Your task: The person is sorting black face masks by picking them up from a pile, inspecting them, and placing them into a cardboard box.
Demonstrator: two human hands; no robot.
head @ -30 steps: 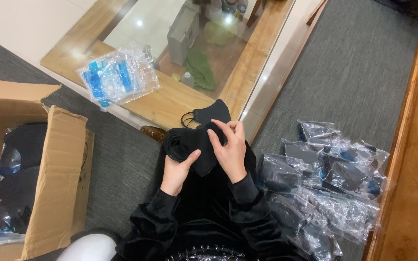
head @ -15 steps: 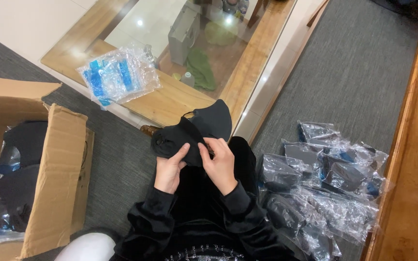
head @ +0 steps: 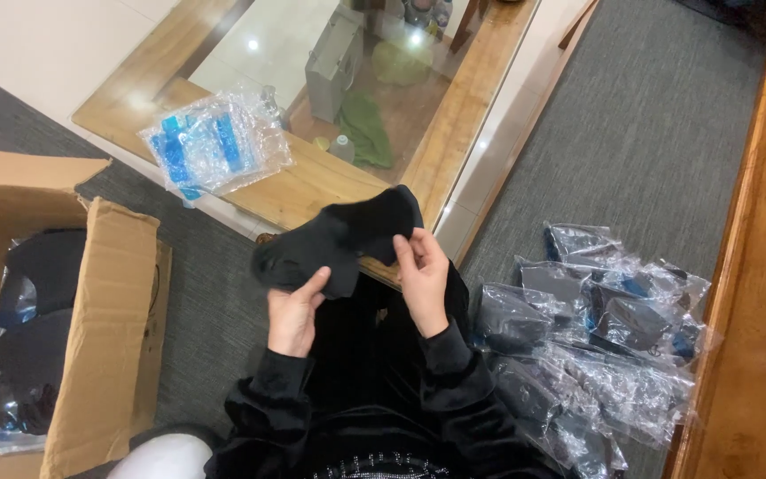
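Grey carpet (head: 631, 133) lies under us beside a wood-framed glass table (head: 330, 186). Our left hand (head: 294, 310) and right hand (head: 423, 279) pinch a soft black fabric piece (head: 339, 239) above the lap; it looks light and limp, best held by its edges.

Both arms reach forward from the torso, clad in black velvety sleeves down to the wrists, forearms converging toward a soft black fabric piece (head: 339, 241) held in front of the body.

Left hand (head: 294, 312): palm up, below the fabric's lower left part; fingers curled upward, thumb pressed against the fabric's underside edge.

Right hand (head: 422, 277): just right of the fabric, raised slightly higher than the left; fingers bent inward, fingertips (head: 398, 251) pinching the fabric's right edge.

Hands close together but not touching; wrists bent slightly back.
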